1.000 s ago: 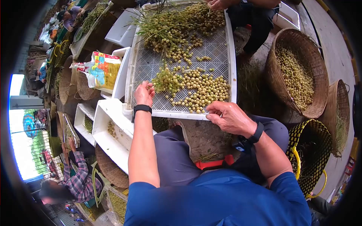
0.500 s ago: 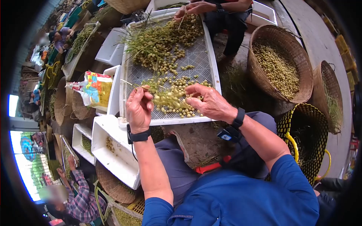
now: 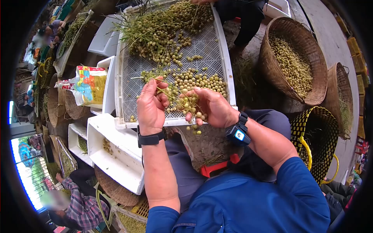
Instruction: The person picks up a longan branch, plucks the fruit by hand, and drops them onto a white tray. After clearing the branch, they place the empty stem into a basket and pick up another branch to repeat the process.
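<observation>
My left hand point(image 3: 152, 105) is closed with thumb and fingertips pinching the thin green stems of a fruit bunch point(image 3: 189, 103). The bunch bears small, round, yellow-green fruits and hangs over the near edge of a white mesh tray point(image 3: 230, 87). Around its fruits curl the fingers of my right hand point(image 3: 218, 108); a few fruits dangle below them. Loose fruits point(image 3: 200, 82) lie on the mesh just beyond my hands. Farther back on the tray is a heap of stemmed fruits point(image 3: 155, 40), with long stems sticking out to the left.
At right stand a wicker basket point(image 3: 268, 58) of loose fruits and a black-and-yellow woven basket point(image 3: 330, 128) with stems. On the left are a white foam box point(image 3: 116, 155) and a printed plastic bag point(image 3: 91, 85). Another person's dark trouser leg point(image 3: 248, 23) is beyond the tray.
My right hand has come left and inward, its fingers now around the bunch's fruits. The bunch, blurred before, is now clearer. The other person's hands have mostly left the top of view.
</observation>
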### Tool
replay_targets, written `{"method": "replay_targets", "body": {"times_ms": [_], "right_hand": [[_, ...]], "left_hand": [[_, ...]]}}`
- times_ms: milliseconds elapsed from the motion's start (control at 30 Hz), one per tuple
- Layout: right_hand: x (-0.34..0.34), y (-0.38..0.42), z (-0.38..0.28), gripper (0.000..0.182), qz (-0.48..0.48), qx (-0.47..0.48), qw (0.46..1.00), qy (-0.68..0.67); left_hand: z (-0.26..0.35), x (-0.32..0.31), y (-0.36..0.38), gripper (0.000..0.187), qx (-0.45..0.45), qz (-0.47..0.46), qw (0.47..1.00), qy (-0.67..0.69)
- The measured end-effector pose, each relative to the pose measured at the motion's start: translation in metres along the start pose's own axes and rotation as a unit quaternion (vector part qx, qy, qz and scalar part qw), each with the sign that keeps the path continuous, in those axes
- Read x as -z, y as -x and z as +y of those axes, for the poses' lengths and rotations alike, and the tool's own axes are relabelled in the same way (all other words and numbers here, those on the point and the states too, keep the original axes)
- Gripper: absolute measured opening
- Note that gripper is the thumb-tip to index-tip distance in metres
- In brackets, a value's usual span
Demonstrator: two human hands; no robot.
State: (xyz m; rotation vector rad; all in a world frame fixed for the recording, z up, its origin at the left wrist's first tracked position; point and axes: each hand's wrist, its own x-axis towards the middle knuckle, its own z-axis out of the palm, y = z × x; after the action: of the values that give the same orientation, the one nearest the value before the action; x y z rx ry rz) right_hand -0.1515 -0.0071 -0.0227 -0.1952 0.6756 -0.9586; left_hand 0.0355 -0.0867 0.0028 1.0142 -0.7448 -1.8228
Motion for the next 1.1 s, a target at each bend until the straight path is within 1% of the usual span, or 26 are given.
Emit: {"method": "replay_targets", "body": {"times_ms": [33,100,133,167,200,233,267,300,333,367,400,433,467,533,567,600,633,833,967,1000,1100], "right_hand": [[0.001,-0.001,-0.001,0.047,-0.009,0.011,1.0,-0.01],[0.0,-0.003,-0.003,0.044,0.002,0.014,1.0,-0.006],[0.0,-0.003,-0.004,0.042,0.016,0.014,1.0,0.006],[0.0,-0.002,-0.003,0.041,0.03,0.013,0.999,0.017],[-0.001,-0.001,-0.005,0.039,0.009,0.019,0.999,0.025],[-0.002,0.002,-0.007,0.039,0.011,0.02,0.999,0.023],[-0.002,0.004,-0.009,0.04,0.011,0.012,1.0,0.025],[-0.002,0.006,-0.011,0.042,0.012,0.003,1.0,0.028],[0.001,0.007,-0.013,0.047,0.001,0.003,1.0,0.019],[0.003,0.009,-0.013,0.047,0.003,0.005,1.0,0.018],[0.004,0.01,-0.014,0.05,0.034,-0.004,0.999,0.006],[0.005,0.011,-0.014,0.052,0.063,-0.013,0.998,-0.006],[0.015,0.008,-0.012,0.055,0.03,-0.015,0.999,-0.008],[0.017,0.012,-0.014,0.054,0.004,-0.026,0.999,-0.024],[0.018,0.015,-0.014,0.054,-0.016,-0.037,0.998,-0.039],[0.02,0.017,-0.014,0.052,-0.039,-0.03,0.998,-0.025],[0.02,0.018,-0.013,0.052,-0.04,-0.029,0.998,-0.027],[0.02,0.02,-0.011,0.045,-0.05,-0.025,0.998,-0.042],[0.019,0.021,-0.009,0.044,-0.04,-0.019,0.998,-0.04],[0.019,0.02,-0.007,0.044,-0.038,-0.005,0.998,-0.043],[0.017,0.021,-0.002,0.045,-0.025,0.013,0.998,-0.061]], "left_hand": [[-0.001,-0.001,0.0,0.029,-0.001,0.0,1.0,-0.001],[-0.004,-0.008,0.0,0.032,0.023,0.009,0.998,-0.052],[-0.005,-0.005,-0.002,0.033,0.05,-0.068,0.996,-0.038],[-0.008,-0.006,-0.003,0.033,0.05,-0.07,0.996,-0.038],[-0.01,-0.007,-0.003,0.032,0.059,-0.109,0.992,-0.027],[-0.012,-0.009,-0.003,0.031,0.068,-0.148,0.986,-0.015],[-0.012,-0.01,-0.003,0.029,0.05,-0.132,0.989,-0.044],[-0.013,-0.008,-0.004,0.029,0.052,-0.135,0.988,-0.045],[-0.015,-0.002,-0.006,0.028,0.046,-0.118,0.991,-0.033],[-0.015,0.002,-0.007,0.027,0.039,-0.101,0.994,-0.021],[-0.013,0.004,-0.009,0.029,0.04,-0.114,0.993,0.01],[-0.014,0.006,-0.012,0.029,0.038,-0.115,0.993,0.008],[-0.016,0.011,-0.015,0.027,0.038,-0.088,0.994,0.047],[-0.02,0.014,-0.021,0.025,0.045,-0.036,0.99,0.127],[-0.021,0.018,-0.023,0.025,0.044,-0.034,0.991,0.124],[-0.02,0.02,-0.025,0.025,0.058,-0.016,0.987,0.147],[-0.02,0.022,-0.027,0.026,0.072,0.002,0.983,0.169],[-0.019,0.021,-0.026,0.027,0.083,-0.002,0.98,0.18],[-0.019,0.022,-0.027,0.026,0.083,-0.011,0.979,0.185],[-0.018,0.02,-0.026,0.026,0.083,-0.011,0.979,0.185],[-0.017,0.015,-0.025,0.026,0.075,0.006,0.98,0.182]]}}
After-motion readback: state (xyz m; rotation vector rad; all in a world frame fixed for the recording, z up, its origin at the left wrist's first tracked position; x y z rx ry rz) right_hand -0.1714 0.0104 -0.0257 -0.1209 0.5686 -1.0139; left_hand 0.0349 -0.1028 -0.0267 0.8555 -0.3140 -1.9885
